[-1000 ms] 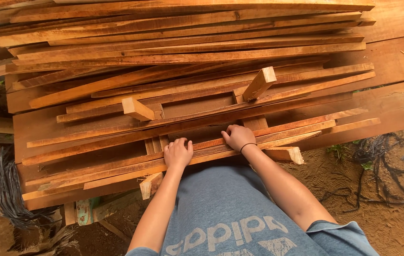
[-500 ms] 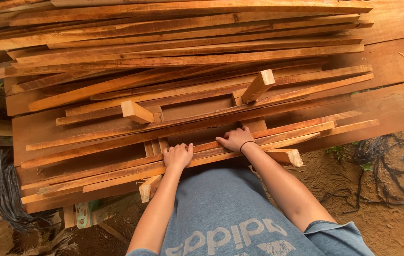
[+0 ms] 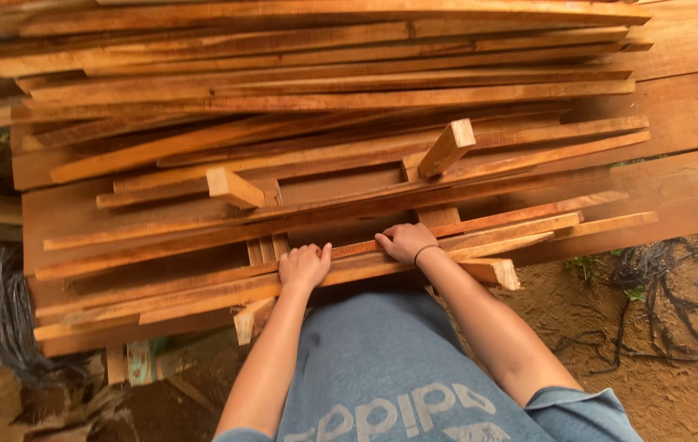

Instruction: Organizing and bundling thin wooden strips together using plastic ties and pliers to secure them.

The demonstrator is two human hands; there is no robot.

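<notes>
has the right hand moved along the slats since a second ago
Yes, slightly. The right hand has slid toward the left hand, judged against the short upright block above it. Both rest on the long slat.

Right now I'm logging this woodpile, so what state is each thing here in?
Left hand: flat, palm down on the nearest slats.
Right hand: palm down, fingers on a slat's edge.
Nearest slats: lying loose, overlapping.
Slat pile: stacked lengthwise, uneven.
Short block: tilted, one end raised.
Dark cord: tangled on the dirt.
</notes>
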